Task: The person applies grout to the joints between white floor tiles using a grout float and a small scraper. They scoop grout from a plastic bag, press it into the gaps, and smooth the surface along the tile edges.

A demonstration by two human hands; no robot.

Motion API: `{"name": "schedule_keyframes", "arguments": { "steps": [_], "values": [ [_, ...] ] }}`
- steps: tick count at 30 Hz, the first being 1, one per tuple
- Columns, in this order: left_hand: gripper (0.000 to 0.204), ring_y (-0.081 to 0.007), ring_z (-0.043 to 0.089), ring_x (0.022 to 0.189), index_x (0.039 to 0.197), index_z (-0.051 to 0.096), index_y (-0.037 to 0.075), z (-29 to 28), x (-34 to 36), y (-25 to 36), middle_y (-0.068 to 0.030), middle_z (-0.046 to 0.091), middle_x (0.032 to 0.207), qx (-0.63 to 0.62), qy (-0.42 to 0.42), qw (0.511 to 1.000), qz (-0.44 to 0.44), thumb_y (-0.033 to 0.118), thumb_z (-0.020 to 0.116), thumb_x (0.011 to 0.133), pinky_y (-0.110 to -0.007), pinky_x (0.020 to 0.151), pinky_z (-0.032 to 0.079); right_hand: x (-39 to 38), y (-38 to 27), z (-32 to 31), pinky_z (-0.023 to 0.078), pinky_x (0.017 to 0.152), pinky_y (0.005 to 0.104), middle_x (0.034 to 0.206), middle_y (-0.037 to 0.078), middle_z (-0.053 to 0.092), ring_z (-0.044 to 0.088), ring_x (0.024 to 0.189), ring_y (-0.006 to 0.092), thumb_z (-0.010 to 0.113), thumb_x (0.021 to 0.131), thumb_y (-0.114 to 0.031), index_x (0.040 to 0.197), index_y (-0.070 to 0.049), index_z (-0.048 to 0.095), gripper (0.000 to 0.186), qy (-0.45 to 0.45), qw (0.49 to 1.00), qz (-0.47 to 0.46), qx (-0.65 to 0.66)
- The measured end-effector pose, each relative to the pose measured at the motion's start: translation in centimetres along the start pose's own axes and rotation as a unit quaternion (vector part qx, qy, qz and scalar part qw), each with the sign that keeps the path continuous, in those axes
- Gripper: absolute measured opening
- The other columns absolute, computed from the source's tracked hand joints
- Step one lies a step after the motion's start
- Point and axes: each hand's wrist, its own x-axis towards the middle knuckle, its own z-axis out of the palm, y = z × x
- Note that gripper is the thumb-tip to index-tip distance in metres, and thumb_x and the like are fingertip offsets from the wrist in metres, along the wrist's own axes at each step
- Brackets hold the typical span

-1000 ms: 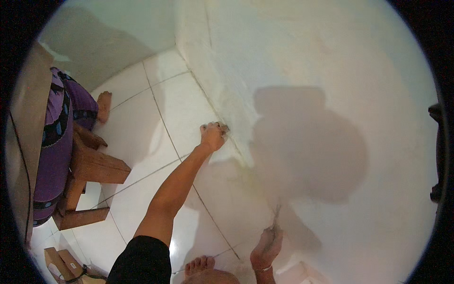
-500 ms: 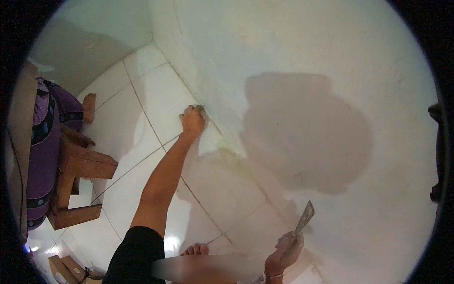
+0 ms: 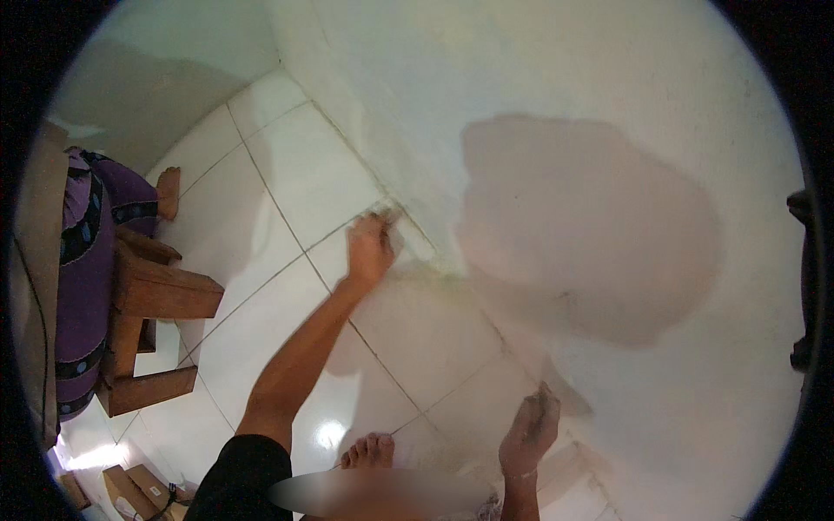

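My left hand [image 3: 371,250] reaches down to the floor close to the foot of the wall [image 3: 599,78], fingers bent together. Something small and greyish shows at its fingertips, too unclear to name. Lower right, my right hand [image 3: 530,431] is closed, with greyish smears on its skin, near the base of the same wall. The putty knife that it gripped half a second ago is barely visible now; its blade seems turned edge-on or hidden by the fingers. White floor tiles [image 3: 317,165] meet the wall along a rough, stained joint [image 3: 447,269].
On the left a person in purple patterned cloth [image 3: 82,286] sits by a brown wooden stool [image 3: 165,291], one bare foot [image 3: 168,193] on the tiles. Cardboard pieces [image 3: 143,491] lie lower left. My bare foot [image 3: 369,451] is at the bottom; shadows fall across the wall.
My left hand has drawn back slightly toward me along the joint. My right hand has risen and turned, so the putty knife's blade, plainly visible before, hardly shows.
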Motion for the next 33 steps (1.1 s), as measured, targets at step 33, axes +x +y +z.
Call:
{"name": "schedule_keyframes", "arguments": {
  "steps": [33],
  "values": [
    [0.049,-0.0381,0.06,0.109,0.135,0.065,0.007,0.0,-14.9,6.3,-0.0184,0.064,0.111,-0.06,-0.11,0.992,0.004,-0.001,0.066,0.086,-0.049,0.097,0.051,-3.2,9.4,0.2,0.052,0.071,0.0414,0.096,0.016,0.062,0.062,0.079,0.0297,0.061,0.102,-0.009,0.122,0.002,0.067,0.023,-0.122,0.987,0.078,-0.065]
  ]
}}
